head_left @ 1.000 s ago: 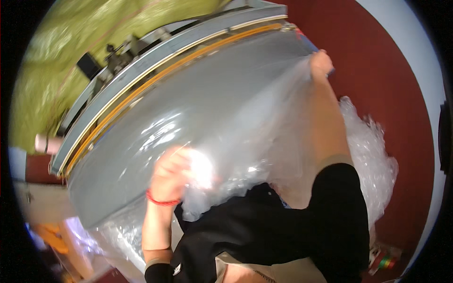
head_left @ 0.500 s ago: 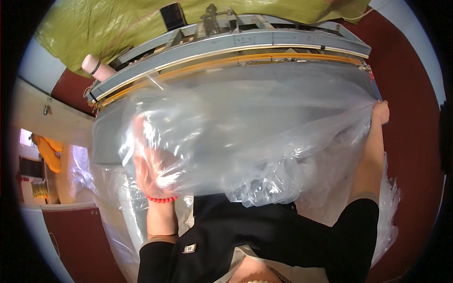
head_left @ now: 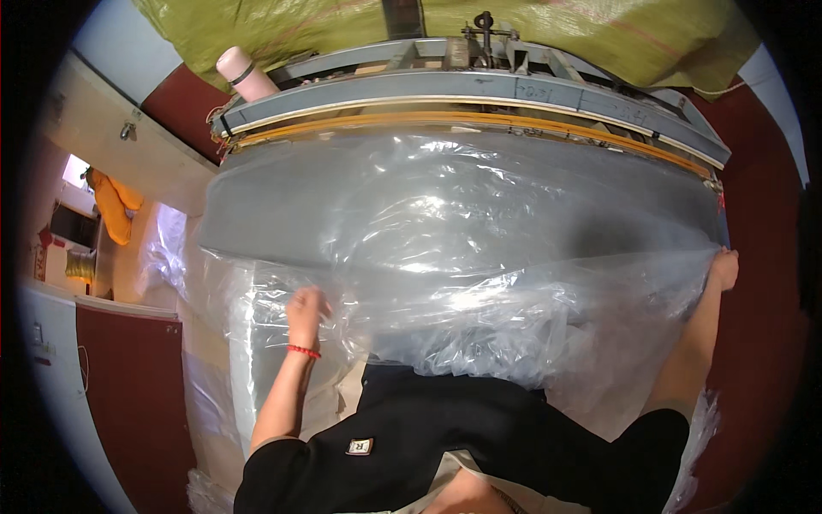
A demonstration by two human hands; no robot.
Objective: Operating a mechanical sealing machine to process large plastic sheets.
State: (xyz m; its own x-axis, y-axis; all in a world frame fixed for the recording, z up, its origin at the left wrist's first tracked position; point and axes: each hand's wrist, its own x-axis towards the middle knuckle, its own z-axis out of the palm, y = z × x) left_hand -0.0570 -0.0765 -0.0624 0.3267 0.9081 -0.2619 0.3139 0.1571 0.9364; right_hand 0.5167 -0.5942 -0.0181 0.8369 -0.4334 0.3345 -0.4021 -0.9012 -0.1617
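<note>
A wide sheet of clear plastic film (head_left: 445,231) lies in shiny folds over the grey surface in front of me. At the right end my right hand (head_left: 725,267) is closed round the film's edge, and creases run from it leftward. Below the film's left part is my left hand (head_left: 308,310), with a red bead bracelet (head_left: 303,351) at the wrist. Its fingers look bent but are smeared by motion, so I cannot tell whether they hold film. Bunched film gathers close to my body.
Beyond the film runs a grey metal frame (head_left: 360,92) with orange strips (head_left: 479,118) along it. A pink bottle (head_left: 244,73) leans at its left end. Yellow-green sheeting (head_left: 582,34) covers the back. At left stands an open cabinet door (head_left: 128,128); more film hangs there.
My left hand, seen through the film with spread fingers before, is now drawn back toward me outside it. The film has settled flatter. My right hand keeps its hold; the whole view has shifted.
</note>
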